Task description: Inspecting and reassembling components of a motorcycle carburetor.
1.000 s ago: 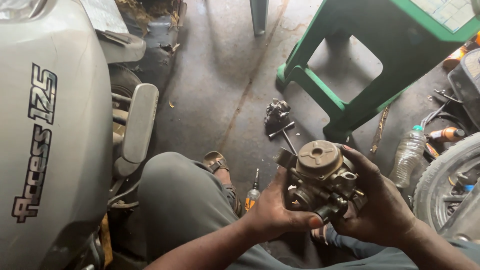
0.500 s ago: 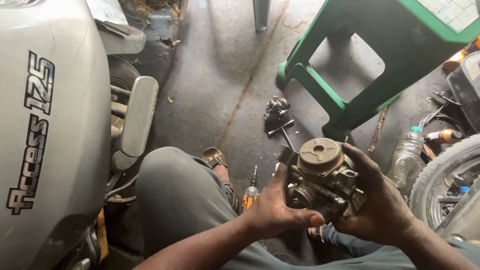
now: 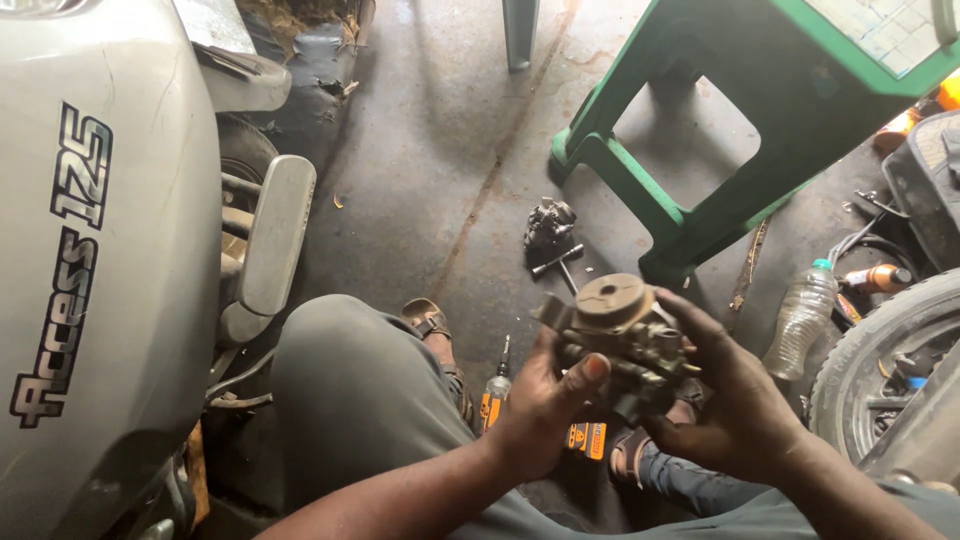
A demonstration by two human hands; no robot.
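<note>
left hand [image 3: 540, 415]: thumb moved up onto carburetor [image 3: 622, 340] | carburetor: tilted slightly toward right hand [image 3: 735, 415]

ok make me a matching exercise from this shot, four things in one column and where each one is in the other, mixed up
Things:
1. carburetor
2. plastic bottle
3. screwdriver
4. green stool

Places:
A. lying on the floor beside the sandalled foot
B. standing on the floor at upper right
C. held between the left hand and the right hand
D. on the floor next to the tyre at right

Pairs: 1-C, 2-D, 3-A, 4-B
</note>
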